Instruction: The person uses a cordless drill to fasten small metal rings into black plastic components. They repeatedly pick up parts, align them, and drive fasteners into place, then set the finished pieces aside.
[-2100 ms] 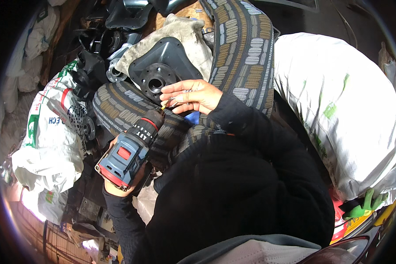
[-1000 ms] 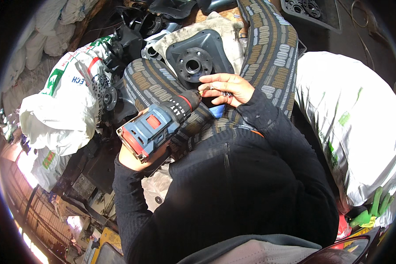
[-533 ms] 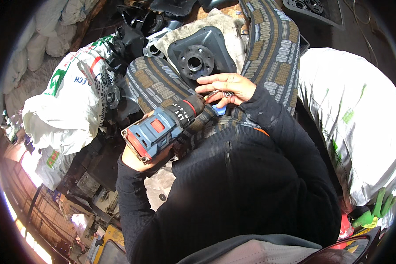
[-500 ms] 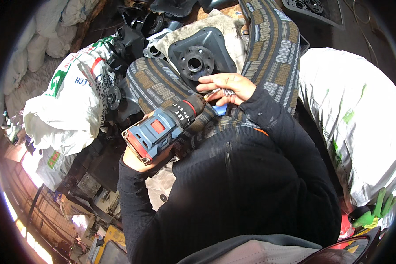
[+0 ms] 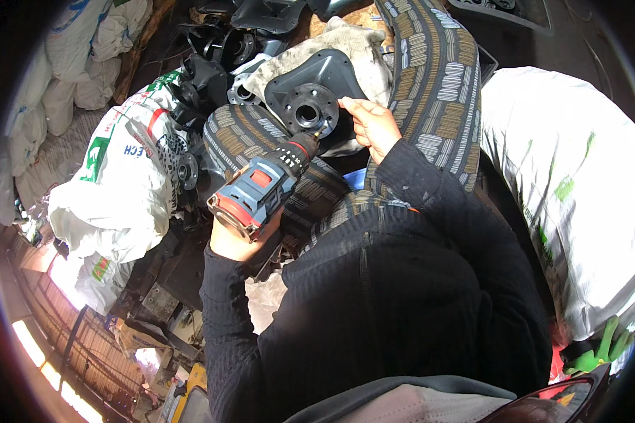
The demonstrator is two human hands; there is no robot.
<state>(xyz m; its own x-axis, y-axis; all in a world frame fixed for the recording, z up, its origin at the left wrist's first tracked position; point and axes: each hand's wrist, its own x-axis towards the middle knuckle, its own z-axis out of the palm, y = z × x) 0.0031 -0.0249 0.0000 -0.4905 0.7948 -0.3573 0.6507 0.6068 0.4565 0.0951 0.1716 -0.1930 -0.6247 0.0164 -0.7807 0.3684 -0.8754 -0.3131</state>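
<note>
Compared with half a second ago, the power drill has been brought up to the lower edge of the round flange, where its front end is now placed; earlier it was pointed at the right hand. The right hand has been moved upward, to the right edge of the flange. Its thumb and index finger are brought close together, but whether something is pinched between them cannot be told; the small shiny pieces which were seen in it before are not visible now. By the left hand the drill is gripped, with the fingers closed around its handle.

The black part, to which the flange belongs, is laid on a stained pale cloth, between the two legs in patterned trousers. Behind the cloth, a strip of wooden surface is seen. More black parts are heaped at the upper left. By white sacks both sides are flanked, and a green glove is found at the lower right.
</note>
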